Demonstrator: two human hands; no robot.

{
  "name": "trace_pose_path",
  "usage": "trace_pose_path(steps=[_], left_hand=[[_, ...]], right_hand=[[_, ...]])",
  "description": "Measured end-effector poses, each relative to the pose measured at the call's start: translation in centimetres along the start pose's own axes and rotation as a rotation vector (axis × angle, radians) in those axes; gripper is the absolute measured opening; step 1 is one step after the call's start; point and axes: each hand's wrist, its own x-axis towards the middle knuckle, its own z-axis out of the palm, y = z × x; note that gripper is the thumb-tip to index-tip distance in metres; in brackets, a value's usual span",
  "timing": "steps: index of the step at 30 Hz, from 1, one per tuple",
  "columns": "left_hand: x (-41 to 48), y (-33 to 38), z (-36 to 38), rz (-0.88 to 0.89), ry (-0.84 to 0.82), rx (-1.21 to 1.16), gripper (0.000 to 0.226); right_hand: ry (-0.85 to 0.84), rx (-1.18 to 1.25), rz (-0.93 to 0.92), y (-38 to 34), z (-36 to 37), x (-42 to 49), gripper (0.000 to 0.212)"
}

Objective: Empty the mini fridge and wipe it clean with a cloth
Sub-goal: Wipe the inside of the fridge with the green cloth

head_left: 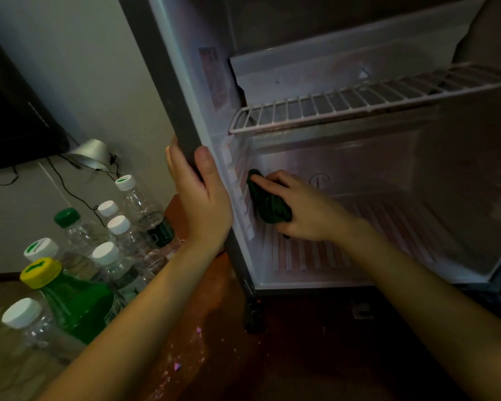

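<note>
The left hand (203, 204) curls its fingers round the fridge (373, 175) edge — the right hand (305, 211), fingers clamped on a green cloth (268, 204), presses it against the inner left wall.

Bottles (78, 256) left of fridge (359, 175); cloth (268, 202) inside.

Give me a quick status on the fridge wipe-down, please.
Left hand grips fridge front edge. Right hand presses green cloth on left inner wall, below wire shelf. Bottles outside, left; nothing blocking.
</note>
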Motion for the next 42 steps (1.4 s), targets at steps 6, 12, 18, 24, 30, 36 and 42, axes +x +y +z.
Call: trace_pose_path(steps=[6,12,18,24,30,36,42], left_hand=[[0.1,0.1,0.1,0.025,0.009,0.016,0.04],[0.1,0.2,0.1,0.046,0.011,0.03,0.039],[0.1,0.3,0.0,0.036,0.021,0.04,0.041],[0.1,0.3,0.0,0.042,0.023,0.074,0.044],[0.1,0.2,-0.1,0.005,0.009,0.047,0.053],[0.1,0.1,-0.1,0.024,0.015,0.038,0.047],[0.1,0.2,0.0,0.025,0.018,0.027,0.048]], right_hand=[[0.001,-0.136,-0.093,-0.7,-1.5,1.4,0.077],[0.045,-0.198,-0.23,-3.1,-2.3,-0.2,0.07],[0.071,-0.23,-0.283,-4.0,-2.5,-1.5,0.063],[0.108,0.152,-0.3,-5.2,-0.6,-3.2,0.056],[0.128,0.815,0.28,-3.9,-2.1,-3.0,0.044],[-0.053,0.936,0.474,-3.8,-3.4,-0.3,0.026],[-0.039,0.109,0.076,-2.3,-2.0,-0.1,0.072]])
